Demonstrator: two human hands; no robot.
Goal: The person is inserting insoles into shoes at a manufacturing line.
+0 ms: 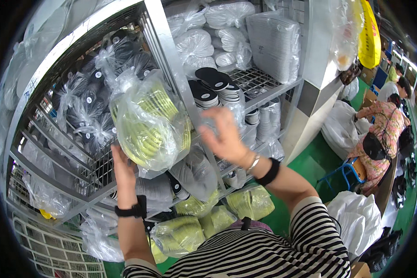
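Lifting a clear bag of yellow-green rolls (148, 123) at the centre-left of the frame, against the front post of a grey metal rack (169, 51). The left hand (123, 169) presses flat under the bag's lower left side, fingers up. The right hand (222, 136), blurred, hangs spread and empty just right of the bag. Black rolls (208, 85) lie on the shelf behind; similar bags (180, 234) sit at lower centre. The step appears to be moving the bag at the shelf; the next move likely calls for the right hand to steady it.
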